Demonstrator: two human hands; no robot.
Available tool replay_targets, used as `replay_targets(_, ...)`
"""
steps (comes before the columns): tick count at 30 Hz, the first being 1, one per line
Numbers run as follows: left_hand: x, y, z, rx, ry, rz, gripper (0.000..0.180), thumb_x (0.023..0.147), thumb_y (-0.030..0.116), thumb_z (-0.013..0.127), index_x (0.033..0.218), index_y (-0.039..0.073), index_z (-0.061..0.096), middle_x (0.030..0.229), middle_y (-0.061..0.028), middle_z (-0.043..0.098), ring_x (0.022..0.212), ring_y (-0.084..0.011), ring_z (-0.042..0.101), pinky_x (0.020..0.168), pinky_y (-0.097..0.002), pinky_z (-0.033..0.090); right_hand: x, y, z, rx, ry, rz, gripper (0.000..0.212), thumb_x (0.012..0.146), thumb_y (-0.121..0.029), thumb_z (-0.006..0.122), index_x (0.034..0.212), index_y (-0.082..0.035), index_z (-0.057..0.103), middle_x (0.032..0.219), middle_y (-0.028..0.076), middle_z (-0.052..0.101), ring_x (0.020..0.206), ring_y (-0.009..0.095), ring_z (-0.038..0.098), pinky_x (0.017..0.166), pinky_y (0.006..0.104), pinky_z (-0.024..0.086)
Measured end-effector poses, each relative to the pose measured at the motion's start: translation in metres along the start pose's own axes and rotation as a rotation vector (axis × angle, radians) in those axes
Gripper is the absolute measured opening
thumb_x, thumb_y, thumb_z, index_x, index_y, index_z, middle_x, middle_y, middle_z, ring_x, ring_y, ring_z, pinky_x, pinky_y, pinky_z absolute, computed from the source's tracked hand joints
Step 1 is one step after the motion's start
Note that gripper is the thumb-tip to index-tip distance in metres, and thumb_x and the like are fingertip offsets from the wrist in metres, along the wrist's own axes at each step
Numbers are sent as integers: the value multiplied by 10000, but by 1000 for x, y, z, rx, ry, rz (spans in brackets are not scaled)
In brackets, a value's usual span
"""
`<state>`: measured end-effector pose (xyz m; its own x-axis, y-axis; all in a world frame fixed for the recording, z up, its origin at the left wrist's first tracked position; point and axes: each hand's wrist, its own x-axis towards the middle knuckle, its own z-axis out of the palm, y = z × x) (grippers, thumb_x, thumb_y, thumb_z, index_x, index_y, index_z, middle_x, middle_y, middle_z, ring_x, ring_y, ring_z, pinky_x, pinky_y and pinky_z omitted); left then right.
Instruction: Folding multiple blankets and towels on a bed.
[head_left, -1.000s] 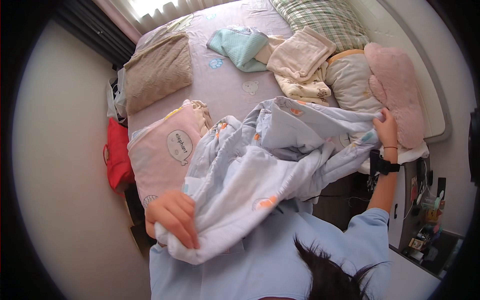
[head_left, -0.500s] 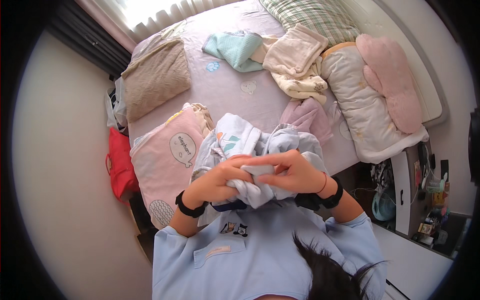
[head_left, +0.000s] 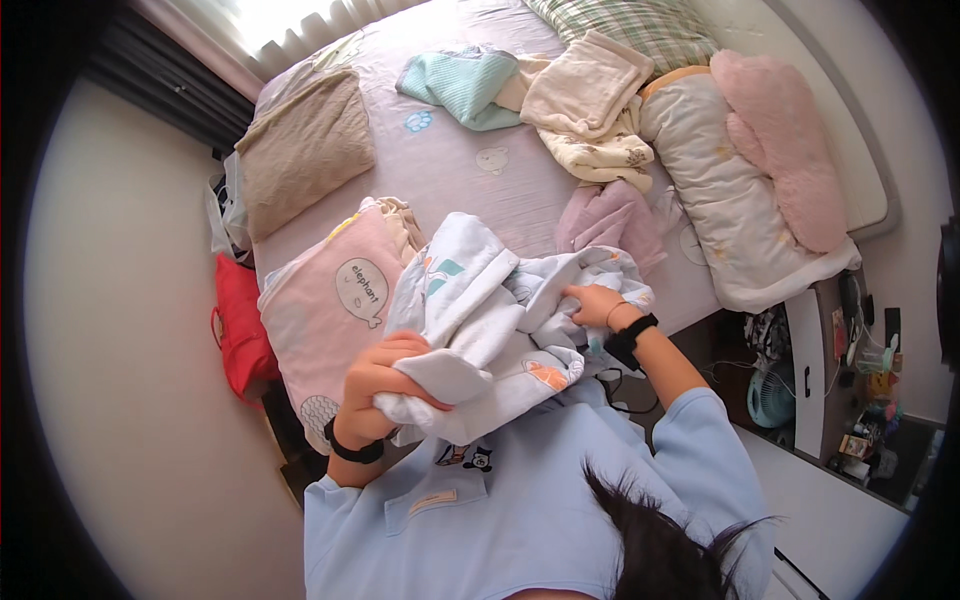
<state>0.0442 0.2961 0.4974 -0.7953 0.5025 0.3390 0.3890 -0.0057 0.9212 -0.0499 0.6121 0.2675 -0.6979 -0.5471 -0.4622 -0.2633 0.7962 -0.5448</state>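
A crumpled white blanket with orange and teal prints is bunched in front of my body, at the near edge of the bed. My left hand is closed round a folded corner of it, with the pale edge sticking out past the fingers. Farther to the right, my right hand pinches another part of the same blanket, fingers pressed into the folds. To the left lies a pink printed blanket, partly overlapped by the white one. A mauve cloth sits just beyond my right hand.
On the bed are a brown folded blanket, a mint cloth, cream blankets, a checked pillow, a white quilt and a pink plush cushion. A red bag hangs at left; a fan stands right.
My hands have moved apart from being together at the blanket's corner. The left went down and left with the corner; the right went up and right onto other folds, spreading the blanket wider.
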Motion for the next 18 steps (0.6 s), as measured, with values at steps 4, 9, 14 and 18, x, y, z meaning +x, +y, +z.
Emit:
replay_targets(4, -29, 16, -12, 8, 309, -59, 331, 697, 338, 602, 662, 17, 676, 699, -122, 621, 665, -227, 551, 707, -350, 390, 15, 70, 34, -328, -331, 409, 439, 731, -154, 544, 1167, -103, 543, 1116, 191, 563, 1037, 302, 551, 890, 393, 427)
replay_targets(9, -75, 20, -50, 147, 722, 76, 356, 838, 304, 409, 968, -5, 531, 1045, -191, 546, 815, -199, 554, 647, -337, 425, -48, 180, 20, -225, 87, 719, 302, 778, -188, 535, 1046, -66, 601, 1033, 194, 595, 972, 326, 572, 831, 422, 449)
replay_targets(14, -67, 27, -102, -95, 1141, 25, 429, 851, 256, 423, 1132, -61, 493, 1092, -173, 547, 1003, -275, 543, 874, -401, 440, -108, 174, -129, -373, 998, 479, 145, 739, -98, 526, 863, -30, 559, 786, 215, 589, 761, 398, 558, 665, 466, 442)
replay_targets(18, -7, 39, -230, -14, 1212, 70, 349, 828, 163, 435, 1092, -49, 516, 1072, -140, 557, 1002, -250, 527, 889, -364, 417, -204, 135, -334, -612, 1354, 476, 234, 755, -165, 577, 911, 7, 551, 843, 233, 574, 807, 407, 544, 696, 458, 431)
